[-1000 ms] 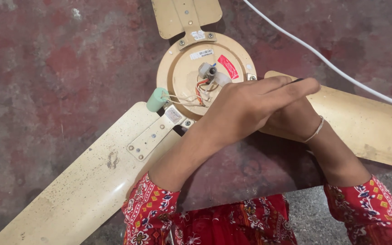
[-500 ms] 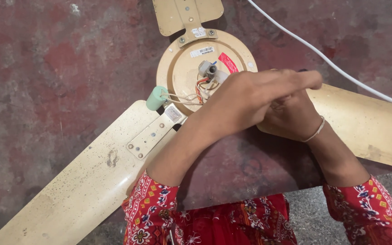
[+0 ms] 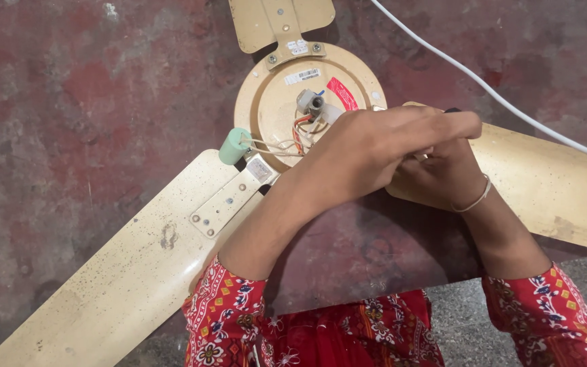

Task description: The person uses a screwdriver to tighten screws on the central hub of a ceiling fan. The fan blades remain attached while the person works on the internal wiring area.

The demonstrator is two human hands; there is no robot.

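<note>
A cream ceiling fan lies on the floor with its round motor housing [image 3: 276, 102] facing up. Loose wires and a grey shaft end [image 3: 310, 103] show at its centre. A small green capacitor [image 3: 234, 146] hangs off the left rim on thin wires. My left hand [image 3: 375, 146] lies across my right hand [image 3: 443, 173], its fingers stretched together toward the right. Both hands rest where the right blade [image 3: 545, 183] meets the housing. A small dark tip [image 3: 452, 110] shows by my left fingertips. What either hand grips is hidden.
A second blade [image 3: 123, 272] runs to the lower left on its metal bracket [image 3: 229, 204], and a third blade [image 3: 280, 20] points to the top. A white cable [image 3: 497, 98] crosses the red-stained floor at the upper right. My red patterned sleeves fill the bottom.
Both hands stay at the same blade joint. My left fingertips have risen a little.
</note>
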